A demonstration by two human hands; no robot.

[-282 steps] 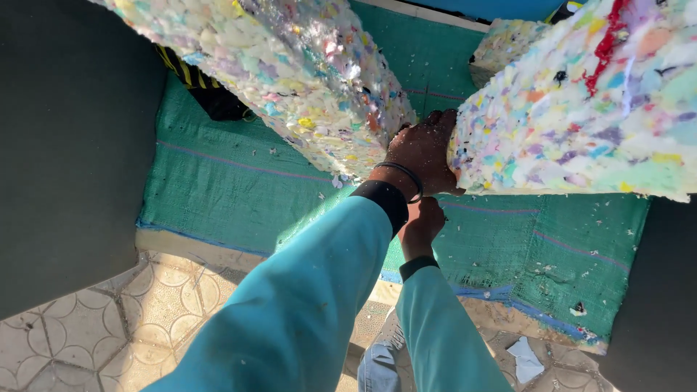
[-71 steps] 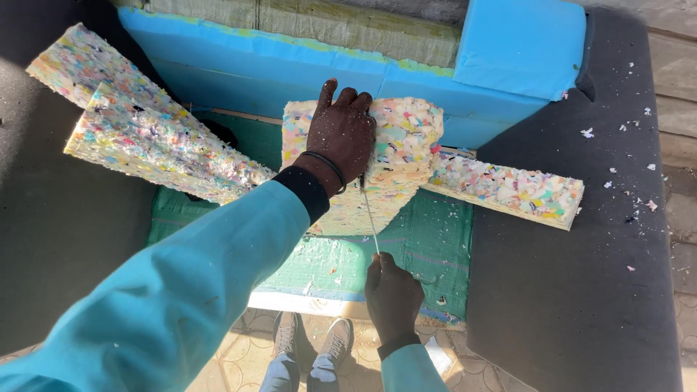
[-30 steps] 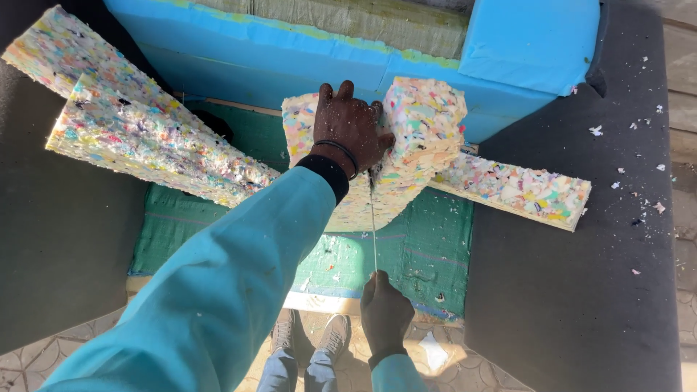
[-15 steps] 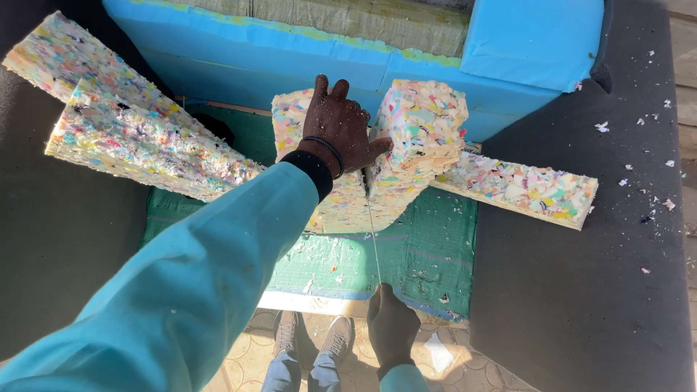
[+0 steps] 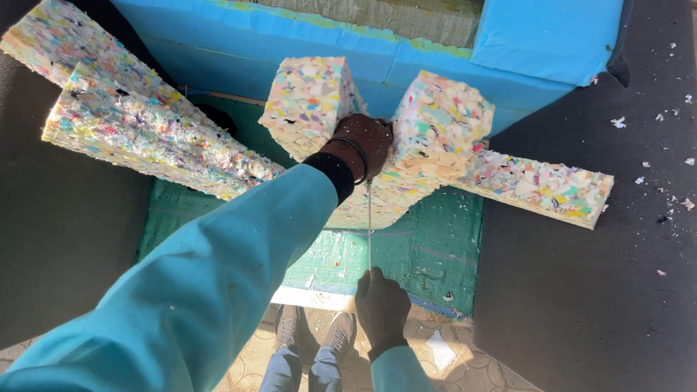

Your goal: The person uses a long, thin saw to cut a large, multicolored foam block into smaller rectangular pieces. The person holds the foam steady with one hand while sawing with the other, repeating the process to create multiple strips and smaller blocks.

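Multicolour rebonded foam block (image 5: pixel 406 156) sits w/ a deep cut down its middle, the two halves spread apart at the top: one chunk up-left of the left hand (image 5: pixel 363 141), other up-right of it. Left hand is pushed down into the gap betw. the halves, knuckles up, dark wristband showing; fingers are buried in the foam so can't tell if they're curled or flat. A thin blade (image 5: pixel 369 229) runs straight from under that hand toward the right hand (image 5: pixel 381 308), which is closed tight around the blade's near end, fist clamped, well below the block at the near edge of the green woven mat (image 5: pixel 428 254). The block rests on that mat, lower part of the cut just past the blade tip.

Right of left hand: a long foam slab (image 5: pixel 541 187) sticks out from behind the block onto the dark surface (image 5: pixel 595 290), foam crumbs scattered there. Left of left hand: two more long foam slabs (image 5: pixel 138 123) lie angled, stacked. Beyond the hand: blue foam panel (image 5: pixel 305 40). Below right hand: the person's shoes (image 5: pixel 316 337) on patterned tiles. Teal sleeve (image 5: pixel 203 290) fills the lower left.
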